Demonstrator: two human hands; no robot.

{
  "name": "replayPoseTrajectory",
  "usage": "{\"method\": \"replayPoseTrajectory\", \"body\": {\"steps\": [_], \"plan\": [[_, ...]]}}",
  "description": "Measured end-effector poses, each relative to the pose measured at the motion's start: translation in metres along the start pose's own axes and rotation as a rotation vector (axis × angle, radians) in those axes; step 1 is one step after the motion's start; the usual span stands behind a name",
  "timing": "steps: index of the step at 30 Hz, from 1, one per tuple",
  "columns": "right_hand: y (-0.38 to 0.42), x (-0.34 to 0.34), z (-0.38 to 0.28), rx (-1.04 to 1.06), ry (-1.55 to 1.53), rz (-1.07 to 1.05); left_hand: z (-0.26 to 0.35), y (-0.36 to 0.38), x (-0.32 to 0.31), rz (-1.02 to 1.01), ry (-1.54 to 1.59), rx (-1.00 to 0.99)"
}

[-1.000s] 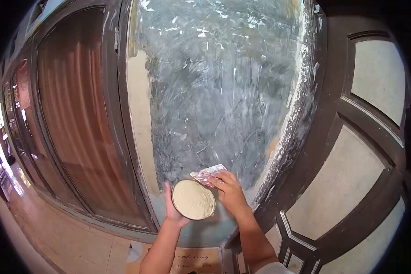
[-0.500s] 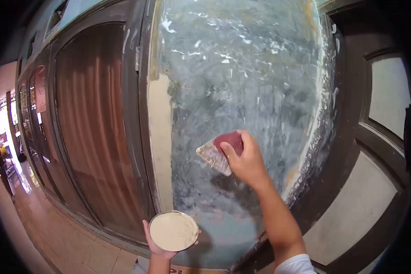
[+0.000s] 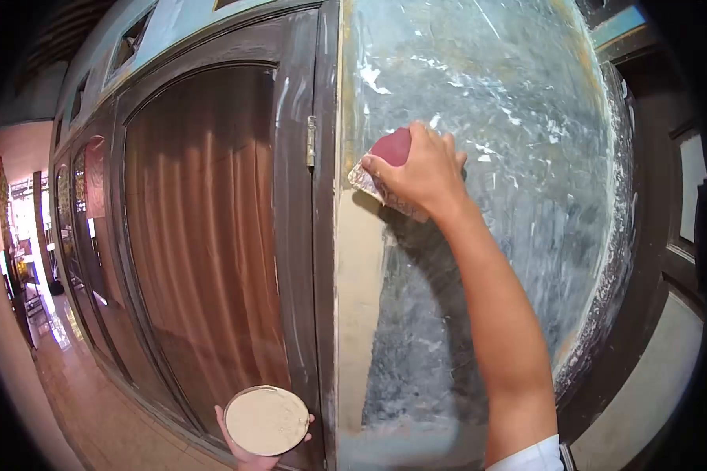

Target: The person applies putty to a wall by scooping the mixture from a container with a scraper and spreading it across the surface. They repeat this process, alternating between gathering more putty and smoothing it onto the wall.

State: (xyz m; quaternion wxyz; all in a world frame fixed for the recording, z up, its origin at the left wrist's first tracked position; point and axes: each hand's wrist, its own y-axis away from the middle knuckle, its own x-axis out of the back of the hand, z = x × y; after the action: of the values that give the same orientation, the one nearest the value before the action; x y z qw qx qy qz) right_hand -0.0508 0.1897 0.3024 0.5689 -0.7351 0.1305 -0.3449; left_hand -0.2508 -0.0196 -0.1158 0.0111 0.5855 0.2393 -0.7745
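My right hand grips a putty knife by its dark red handle. The knife's broad, putty-smeared blade lies against the left side of the wall, at the upper end of a cream putty strip. Low in the view, my left hand holds up a round container of cream putty, its fingers wrapped around the sides. The wall is patchy grey-blue with white flecks, and my right arm casts a shadow on it.
Left of the strip stands a dark wooden door frame with a metal hinge and glass backed by a brown curtain. Another dark panelled door is on the right. Tiled floor runs along the lower left.
The putty knife has moved up and left, from mid-wall to the top of the cream strip. The view has shifted left and up; the container is still in my left hand.
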Motion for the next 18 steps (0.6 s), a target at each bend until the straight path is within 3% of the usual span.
{"method": "replayPoseTrajectory", "body": {"steps": [10,12,15,18], "plan": [[-0.028,-0.012,-0.001,0.203,0.168,0.040,0.055,-0.035,0.004,0.174,0.066,-0.061],[-0.037,-0.010,0.001,0.240,0.214,0.057,0.060,-0.044,0.009,0.136,0.018,-0.073],[-0.056,-0.002,0.000,0.079,0.034,0.114,0.067,-0.048,-0.011,0.101,0.001,-0.072],[-0.045,-0.005,-0.007,0.180,0.097,0.083,0.071,-0.048,-0.021,0.062,-0.013,-0.085]]}}
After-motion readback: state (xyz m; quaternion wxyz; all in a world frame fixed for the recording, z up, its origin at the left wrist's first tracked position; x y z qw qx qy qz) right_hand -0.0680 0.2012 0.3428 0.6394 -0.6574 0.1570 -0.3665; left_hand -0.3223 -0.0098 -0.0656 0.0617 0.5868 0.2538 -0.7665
